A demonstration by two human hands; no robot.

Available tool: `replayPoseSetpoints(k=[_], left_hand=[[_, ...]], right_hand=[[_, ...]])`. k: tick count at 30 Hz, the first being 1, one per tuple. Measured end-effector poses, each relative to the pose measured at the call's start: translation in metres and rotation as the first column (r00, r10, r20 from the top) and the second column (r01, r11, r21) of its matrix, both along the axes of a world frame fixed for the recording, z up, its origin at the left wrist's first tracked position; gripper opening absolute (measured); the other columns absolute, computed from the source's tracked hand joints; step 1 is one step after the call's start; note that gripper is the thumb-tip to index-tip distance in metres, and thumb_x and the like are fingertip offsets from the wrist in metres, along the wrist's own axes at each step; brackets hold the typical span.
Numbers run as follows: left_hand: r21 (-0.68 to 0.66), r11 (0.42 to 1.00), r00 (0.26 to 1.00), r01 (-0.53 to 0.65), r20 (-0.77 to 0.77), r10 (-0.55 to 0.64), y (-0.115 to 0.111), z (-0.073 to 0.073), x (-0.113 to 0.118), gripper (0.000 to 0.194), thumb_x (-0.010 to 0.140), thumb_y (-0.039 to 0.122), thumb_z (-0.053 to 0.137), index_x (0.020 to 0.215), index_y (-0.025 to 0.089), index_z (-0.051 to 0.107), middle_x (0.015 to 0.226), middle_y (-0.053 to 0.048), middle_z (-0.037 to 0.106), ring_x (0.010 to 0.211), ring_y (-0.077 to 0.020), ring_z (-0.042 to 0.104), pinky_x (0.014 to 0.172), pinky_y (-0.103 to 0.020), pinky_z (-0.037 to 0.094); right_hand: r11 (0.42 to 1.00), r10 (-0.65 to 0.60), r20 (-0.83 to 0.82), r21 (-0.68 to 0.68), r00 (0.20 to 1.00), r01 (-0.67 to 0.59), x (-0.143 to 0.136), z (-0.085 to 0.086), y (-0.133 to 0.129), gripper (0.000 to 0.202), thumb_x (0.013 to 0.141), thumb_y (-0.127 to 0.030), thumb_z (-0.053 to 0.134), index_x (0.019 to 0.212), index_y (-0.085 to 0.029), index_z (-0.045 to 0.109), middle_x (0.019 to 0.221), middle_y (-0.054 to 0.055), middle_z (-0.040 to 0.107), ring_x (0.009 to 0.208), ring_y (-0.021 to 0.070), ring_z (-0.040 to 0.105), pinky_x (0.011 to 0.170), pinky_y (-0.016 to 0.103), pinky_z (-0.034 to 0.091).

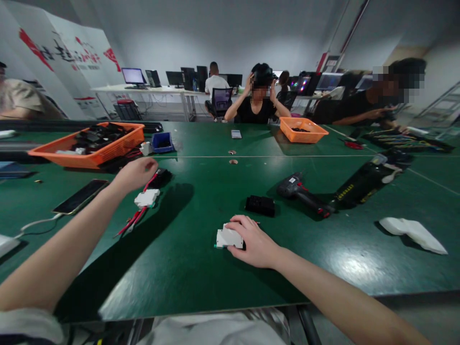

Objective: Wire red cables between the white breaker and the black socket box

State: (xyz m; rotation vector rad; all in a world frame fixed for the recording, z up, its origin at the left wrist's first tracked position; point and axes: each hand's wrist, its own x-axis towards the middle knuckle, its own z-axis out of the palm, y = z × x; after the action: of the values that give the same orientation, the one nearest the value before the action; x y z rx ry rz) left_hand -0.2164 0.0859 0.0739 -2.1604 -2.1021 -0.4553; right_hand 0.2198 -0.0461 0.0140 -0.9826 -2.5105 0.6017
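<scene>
My right hand (253, 242) is closed round a white block-shaped part (230, 236) on the green table (190, 268), in front of me. Just beyond it lies a black block (260, 205). Over on the left, my left hand (135, 173) is raised with its fingers curled together; what they hold, if anything, is too small to make out. Close below that hand are a second white part (147, 198) with red wires (132, 221) and a black piece (161, 178).
An orange basket (89, 155) of black parts, a blue bin (162, 143) and a phone (81, 196) are left. Rightward lie a power drill (304, 194), a black bottle (362, 182) and a white object (413, 232). A person (257, 108) sits opposite, near another orange basket (304, 136).
</scene>
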Motion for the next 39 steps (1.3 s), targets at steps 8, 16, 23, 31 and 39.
replayPoseSetpoints(k=[8, 16, 23, 31, 39], left_hand=[[0.003, 0.965, 0.964, 0.262, -0.049, -0.261, -0.089, -0.072, -0.019, 0.045, 0.098, 0.048, 0.035, 0.117, 0.018, 0.062, 0.118, -0.014, 0.065, 0.106, -0.0254, 0.063, 0.095, -0.038, 0.050], [-0.056, 0.982, 0.981, 0.183, -0.051, -0.186, -0.084, -0.075, -0.018, 0.048, 0.094, 0.045, 0.035, 0.125, 0.020, 0.062, 0.129, -0.015, 0.063, 0.114, -0.0296, 0.061, 0.102, -0.044, 0.048], [-0.069, 0.986, 0.985, 0.155, -0.061, -0.159, -0.076, -0.077, -0.020, 0.051, 0.096, 0.047, 0.033, 0.125, 0.018, 0.063, 0.132, -0.013, 0.062, 0.120, -0.0275, 0.059, 0.107, -0.039, 0.044], [-0.061, 0.980, 0.977, 0.190, -0.087, -0.195, -0.077, -0.087, -0.027, 0.057, 0.098, 0.040, 0.028, 0.139, 0.011, 0.054, 0.144, -0.015, 0.055, 0.125, -0.0272, 0.057, 0.111, -0.039, 0.042], [-0.096, 0.981, 0.985, 0.170, -0.004, -0.171, -0.083, -0.098, -0.050, 0.056, 0.095, 0.042, 0.030, 0.143, 0.021, 0.051, 0.146, -0.009, 0.055, 0.130, -0.0232, 0.056, 0.114, -0.036, 0.040]], right_hand=[[1.000, -0.005, 0.006, -0.001, 1.000, 0.005, -0.001, 0.001, 0.000, 0.049, 0.086, -0.032, 0.068, 0.132, -0.023, 0.055, 0.134, 0.013, 0.050, 0.120, 0.0291, 0.051, 0.101, 0.047, 0.042], [1.000, -0.023, 0.020, -0.016, 1.000, 0.023, -0.002, 0.003, 0.000, 0.051, 0.085, -0.031, 0.069, 0.133, -0.024, 0.054, 0.134, 0.011, 0.050, 0.118, 0.0278, 0.053, 0.100, 0.045, 0.043], [1.000, -0.019, 0.025, -0.014, 1.000, 0.019, -0.003, 0.004, 0.001, 0.050, 0.085, -0.030, 0.069, 0.132, -0.024, 0.054, 0.132, 0.011, 0.051, 0.117, 0.0279, 0.053, 0.099, 0.045, 0.043], [1.000, -0.020, 0.054, -0.005, 0.998, 0.020, -0.003, 0.004, 0.001, 0.052, 0.085, -0.032, 0.069, 0.133, -0.024, 0.053, 0.132, 0.011, 0.051, 0.116, 0.0274, 0.053, 0.100, 0.045, 0.043], [1.000, -0.019, 0.050, -0.006, 0.999, 0.019, -0.002, 0.004, 0.001, 0.054, 0.084, -0.035, 0.071, 0.134, -0.023, 0.054, 0.132, 0.011, 0.051, 0.116, 0.0278, 0.053, 0.101, 0.046, 0.043]])
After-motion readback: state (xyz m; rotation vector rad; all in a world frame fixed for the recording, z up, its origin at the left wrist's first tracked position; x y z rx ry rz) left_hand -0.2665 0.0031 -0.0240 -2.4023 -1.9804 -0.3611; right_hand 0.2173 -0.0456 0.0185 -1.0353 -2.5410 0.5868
